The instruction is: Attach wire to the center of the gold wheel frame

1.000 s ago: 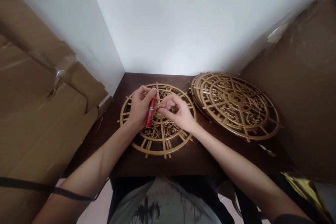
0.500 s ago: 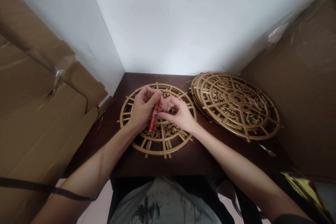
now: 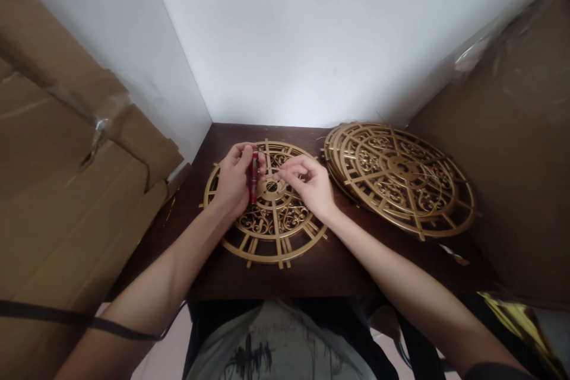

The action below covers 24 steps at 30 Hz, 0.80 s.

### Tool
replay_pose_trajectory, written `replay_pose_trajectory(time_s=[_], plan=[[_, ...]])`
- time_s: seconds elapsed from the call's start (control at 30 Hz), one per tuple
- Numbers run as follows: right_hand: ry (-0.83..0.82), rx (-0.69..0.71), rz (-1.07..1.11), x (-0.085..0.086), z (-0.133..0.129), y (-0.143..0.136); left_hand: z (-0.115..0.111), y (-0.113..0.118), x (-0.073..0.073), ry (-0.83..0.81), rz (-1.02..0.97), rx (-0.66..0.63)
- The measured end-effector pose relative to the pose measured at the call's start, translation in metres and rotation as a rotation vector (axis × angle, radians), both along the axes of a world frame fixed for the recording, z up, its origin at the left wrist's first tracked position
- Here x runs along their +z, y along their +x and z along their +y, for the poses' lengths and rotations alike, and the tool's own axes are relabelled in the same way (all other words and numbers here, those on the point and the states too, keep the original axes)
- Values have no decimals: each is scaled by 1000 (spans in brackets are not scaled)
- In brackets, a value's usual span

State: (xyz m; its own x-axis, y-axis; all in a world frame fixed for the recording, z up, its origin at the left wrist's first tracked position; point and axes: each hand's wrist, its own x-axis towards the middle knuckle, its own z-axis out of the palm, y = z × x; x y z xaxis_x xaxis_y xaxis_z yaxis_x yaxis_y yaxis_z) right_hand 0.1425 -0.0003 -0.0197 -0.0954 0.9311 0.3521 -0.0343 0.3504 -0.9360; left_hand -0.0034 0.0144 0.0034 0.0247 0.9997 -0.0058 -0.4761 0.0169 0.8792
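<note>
My left hand (image 3: 234,181) is wrapped round a slim red tool (image 3: 254,178), which stands nearly upright in the picture over the left part of a round gold openwork frame (image 3: 276,259). To its right, my right hand (image 3: 309,184) is pinched above the same frame's centre, its thumb and forefinger pressed together. What those fingertips hold, if anything, is too small to make out. The gold frame lies on the dark brown table (image 3: 312,279) and has scrollwork inside and bars round its rim.
Several similar gold frames are stacked (image 3: 421,228) on the right of the table. A small brush-like item (image 3: 455,255) lies in front of them. Cardboard (image 3: 57,190) stands on the left, more cardboard (image 3: 512,148) on the right, and a white wall (image 3: 285,41) behind.
The red tool has shifted slightly left and turned more upright with my left hand. My right hand has drawn a little away from it, so the frame's centre now shows between them.
</note>
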Motion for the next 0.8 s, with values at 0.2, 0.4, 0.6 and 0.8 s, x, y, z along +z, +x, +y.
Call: replay_pose_trajectory(time_s=[0.2, 0.4, 0.6, 0.8], plan=[[-71, -7, 123, 1, 2, 0, 0, -3, 5, -50, 83, -169], [-73, -60, 189, 2, 4, 1, -1, -8, 7, -110, 210, -398], [-30, -55, 198, 4, 2, 1, -3, -9, 1, -50, 387, -488], [-45, -43, 206, 1, 3, 1, -5, -7, 3, -10, 489, -505]])
